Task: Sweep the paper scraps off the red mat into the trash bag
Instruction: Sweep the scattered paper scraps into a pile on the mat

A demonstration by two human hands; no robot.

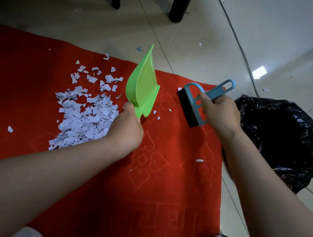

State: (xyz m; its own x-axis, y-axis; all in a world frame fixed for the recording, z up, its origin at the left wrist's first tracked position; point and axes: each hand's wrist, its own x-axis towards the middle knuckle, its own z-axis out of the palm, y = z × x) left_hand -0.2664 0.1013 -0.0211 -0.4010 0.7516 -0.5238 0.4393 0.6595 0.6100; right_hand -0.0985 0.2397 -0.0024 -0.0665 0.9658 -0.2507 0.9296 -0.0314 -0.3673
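**Desk:** Red embossed fabric mat [165, 176] on a pale tiled floor, with torn white paper all over it. How far along is the sweeping?

**Photographer:** Barely started, by my reading. The main heap of white paper scraps [85, 119] lies on the mat's left half, with looser bits scattered along its far side toward the mat's far edge. A few strays sit near the mat's middle, one sliver [199, 160] lies near its right edge, and one piece [10, 129] sits alone far to the left.

**Desk:** And the hands?

**Photographer:** The left hand [126, 128] is curled round the handle of a bright green plastic dustpan [142, 86], just right of the heap. The pan is tipped up on edge, its tray looks empty, and its lip is off the mat. The right hand [219, 114] grips the handle of a light blue plastic hand brush with black bristles [195, 105], over the mat's right side, near the corner.

**Desk:** Where is the bag?

**Photographer:** The black plastic trash bag [279, 141] stands open on the floor, touching or just beside the mat's right edge, behind the right forearm. Its inside is too dark to say whether any paper is in it.

**Desk:** So what remains?

**Photographer:** Nearly everything, I judge: set the pan's lip on the mat at the heap, brush the pile in, carry it across to the bag, then collect the strays. A few scraps also lie on the tiles beyond the mat's far edge.
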